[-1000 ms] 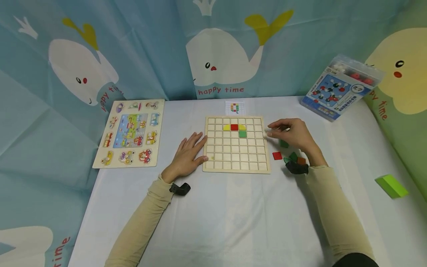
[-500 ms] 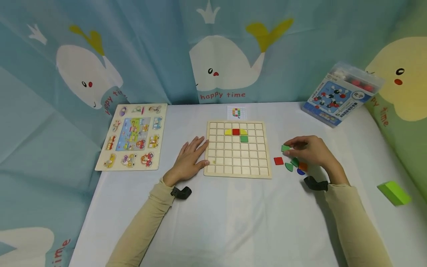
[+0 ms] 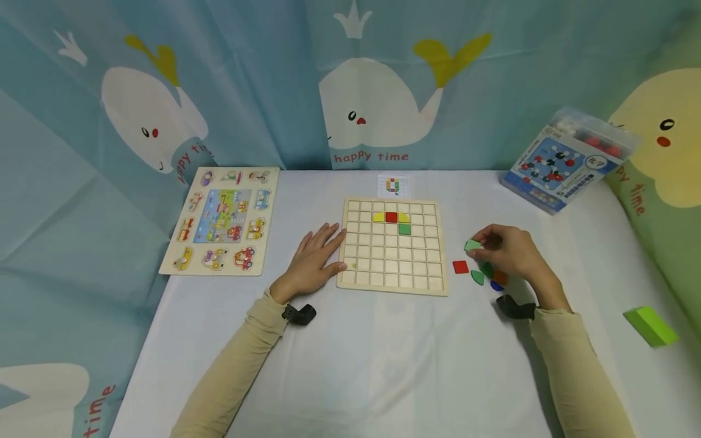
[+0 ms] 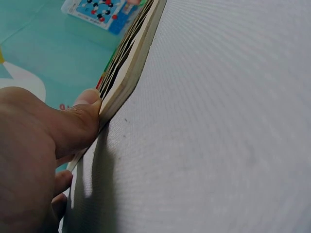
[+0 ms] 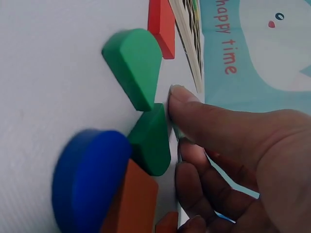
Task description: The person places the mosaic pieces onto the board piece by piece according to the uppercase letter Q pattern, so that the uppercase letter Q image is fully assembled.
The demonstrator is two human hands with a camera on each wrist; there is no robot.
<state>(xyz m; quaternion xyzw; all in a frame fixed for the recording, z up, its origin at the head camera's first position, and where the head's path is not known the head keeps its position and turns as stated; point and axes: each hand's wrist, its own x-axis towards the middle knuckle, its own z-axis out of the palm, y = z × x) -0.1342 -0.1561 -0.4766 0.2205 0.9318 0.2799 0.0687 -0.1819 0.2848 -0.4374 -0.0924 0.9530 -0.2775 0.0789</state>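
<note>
My left hand (image 3: 314, 261) lies with extended fingers along the left edge of the wooden grid board (image 3: 378, 256); in the left wrist view its thumb (image 4: 83, 116) presses the board's edge. Set in the grid are a red square (image 3: 391, 217) between two yellow quarter-round pieces and a green square (image 3: 404, 229) below the right one. To the right of the board, my right hand (image 3: 509, 250) pinches a green square block (image 3: 473, 244) between thumb and fingers, slightly tilted. Beneath that hand lie two green quarter-round blocks (image 5: 138, 60), a blue half-round block (image 5: 90, 179) and an orange block (image 5: 133, 199).
A red block (image 3: 460, 267) lies near the board's right edge. Behind the board is a small pattern card (image 3: 392, 186). A vehicle puzzle board (image 3: 219, 220) sits at left, a molecule-kit box (image 3: 564, 161) at back right, and a bright green block (image 3: 650, 326) far right.
My right hand has moved right, away from the board's edge, and taken hold of the green square block from the table. The left hand stays on the board; the head view has shifted slightly.
</note>
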